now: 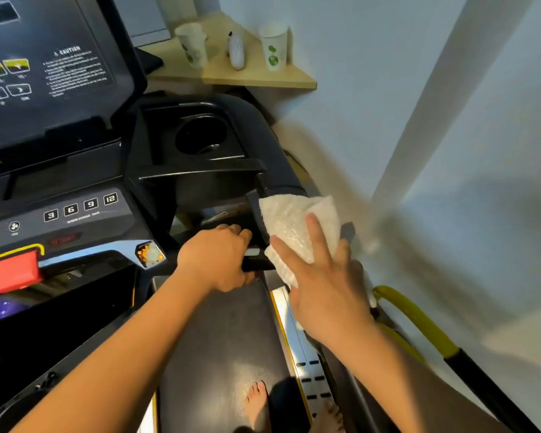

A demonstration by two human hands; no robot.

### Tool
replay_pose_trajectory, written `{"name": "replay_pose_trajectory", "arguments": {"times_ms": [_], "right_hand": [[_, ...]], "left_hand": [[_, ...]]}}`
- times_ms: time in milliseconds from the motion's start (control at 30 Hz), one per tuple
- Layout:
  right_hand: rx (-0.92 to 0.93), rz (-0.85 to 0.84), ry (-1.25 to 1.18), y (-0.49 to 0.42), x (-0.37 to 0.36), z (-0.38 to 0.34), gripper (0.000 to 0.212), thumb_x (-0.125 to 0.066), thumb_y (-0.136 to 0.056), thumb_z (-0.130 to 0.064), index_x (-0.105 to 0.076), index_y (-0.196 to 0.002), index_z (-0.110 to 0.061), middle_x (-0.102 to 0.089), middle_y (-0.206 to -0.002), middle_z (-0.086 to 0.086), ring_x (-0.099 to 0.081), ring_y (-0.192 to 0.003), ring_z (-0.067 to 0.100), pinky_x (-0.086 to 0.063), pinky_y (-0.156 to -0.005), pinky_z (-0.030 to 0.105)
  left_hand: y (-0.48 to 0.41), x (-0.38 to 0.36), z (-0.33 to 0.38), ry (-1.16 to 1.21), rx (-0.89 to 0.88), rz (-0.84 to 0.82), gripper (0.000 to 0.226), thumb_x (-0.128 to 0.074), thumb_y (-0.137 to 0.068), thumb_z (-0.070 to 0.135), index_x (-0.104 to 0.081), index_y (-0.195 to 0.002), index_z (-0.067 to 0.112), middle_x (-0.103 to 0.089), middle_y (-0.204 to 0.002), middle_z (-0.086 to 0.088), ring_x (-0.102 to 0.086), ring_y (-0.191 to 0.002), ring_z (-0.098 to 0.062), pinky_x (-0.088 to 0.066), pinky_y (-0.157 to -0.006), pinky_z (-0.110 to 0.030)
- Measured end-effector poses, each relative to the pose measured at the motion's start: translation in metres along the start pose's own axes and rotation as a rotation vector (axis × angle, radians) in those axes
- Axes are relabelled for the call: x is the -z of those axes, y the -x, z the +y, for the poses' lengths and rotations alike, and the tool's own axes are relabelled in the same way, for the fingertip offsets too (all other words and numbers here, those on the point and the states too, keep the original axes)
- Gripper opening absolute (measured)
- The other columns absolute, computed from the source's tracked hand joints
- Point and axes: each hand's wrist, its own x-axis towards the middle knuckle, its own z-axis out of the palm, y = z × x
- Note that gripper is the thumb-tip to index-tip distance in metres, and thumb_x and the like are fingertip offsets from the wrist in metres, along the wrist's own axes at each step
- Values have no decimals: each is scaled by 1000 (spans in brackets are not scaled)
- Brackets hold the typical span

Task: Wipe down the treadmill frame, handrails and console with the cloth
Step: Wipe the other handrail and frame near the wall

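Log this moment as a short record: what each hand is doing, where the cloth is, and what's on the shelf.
left hand: left hand grips the black handrail
right hand: right hand presses the white cloth on the handrail's outer end, fingers spread
cloth: folded, against the rail
console: speed keys 3, 6, 9, 12; red stop tab
shelf: wooden shelf holds two paper cups and a small white item, blurred

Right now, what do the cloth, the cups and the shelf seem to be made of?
Cloth: white terry fabric, judging by its nubby, looped surface. Cups: probably paper, matte white with green print. Shelf: pale wood or laminate; faint grain, flat matte edge.
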Motion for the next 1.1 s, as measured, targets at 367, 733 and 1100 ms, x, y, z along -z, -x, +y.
{"name": "replay_pose_trajectory", "arguments": {"times_ms": [367,733,1100], "right_hand": [[-144,99,105,-125,7,-23,76,-51,-94,-43,-1,-150,-48,-8,-159,5,-43,-125,33,-46,-95,44],[-241,94,204,17,-1,-20,88,-63,-84,-46,-11,-153,-32,-26,-156,11,-58,-99,32,-51,-70,36],[-198,171,256,-129,-1,-32,82,-55,-90,-46,-6,-152,-22,-22,-153,16,-50,-116,43,-51,-87,49]], "left_hand": [[1,-11,-12,69,-118,174,56,-62,-84,51,-51,-129,20,-62,-116,-4,-63,-101,-26,-54,-77,-37],[-3,-22,-14,104,-140,283,49,-67,-85,47,-53,-125,22,-63,-115,-2,-65,-96,-22,-56,-78,-36],[-10,-27,-15,110,-142,303,59,-61,-80,58,-53,-124,20,-58,-119,-4,-55,-107,-26,-46,-87,-38]]}}
